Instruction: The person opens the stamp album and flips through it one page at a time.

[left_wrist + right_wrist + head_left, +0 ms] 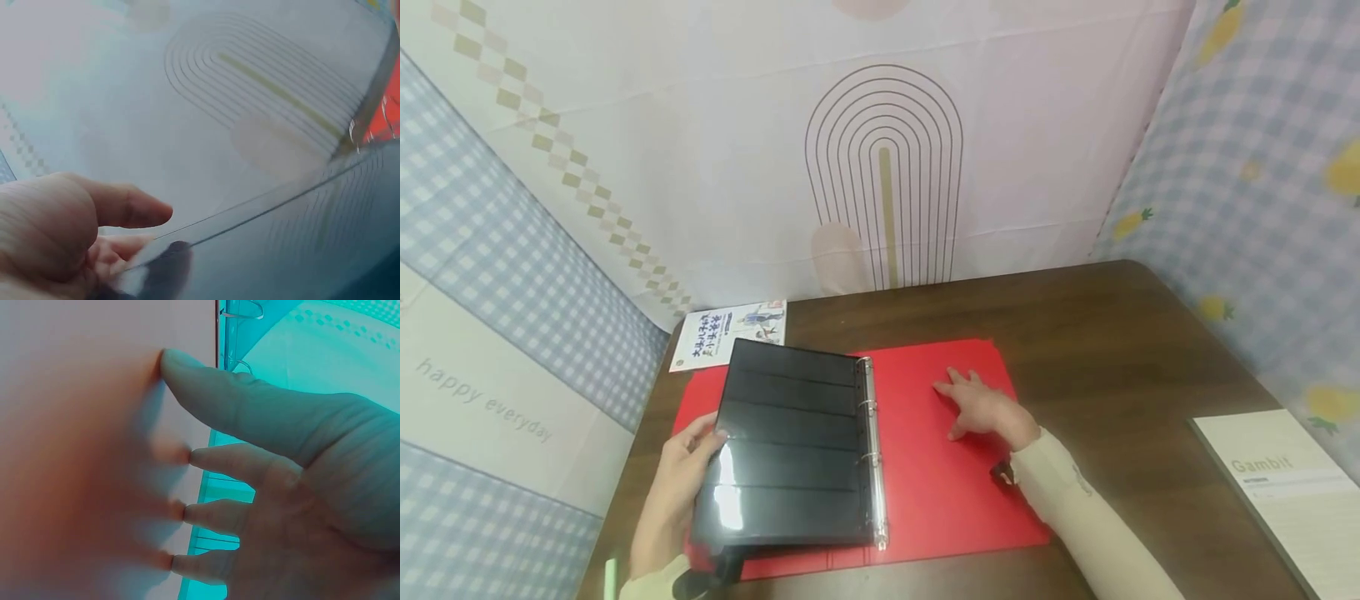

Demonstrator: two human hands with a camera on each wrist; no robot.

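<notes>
A red ring binder (pixel 940 492) lies spread on the table, with metal rings (pixel 871 433) along its middle. Glossy black stock pages (pixel 790 442), divided into horizontal strips, sit on the rings and cover much of the binder's left side. At the pages' outer edge is my left hand (pixel 681 467), its thumb on the upper side and its fingers partly hidden underneath. The left wrist view shows the thumb mirrored in the black page (pixel 275 250). My right hand (pixel 981 404) spreads its fingers on the bare red cover, and its fingertips touch it in the right wrist view.
A white booklet (pixel 703 337) with a cartoon drawing lies behind the binder at the back left. A pale book marked Gambit (pixel 1285 475) lies at the right. A light green object (pixel 610 577) shows at the lower left. Patterned cloths hang around the dark wooden table (pixel 1075 333).
</notes>
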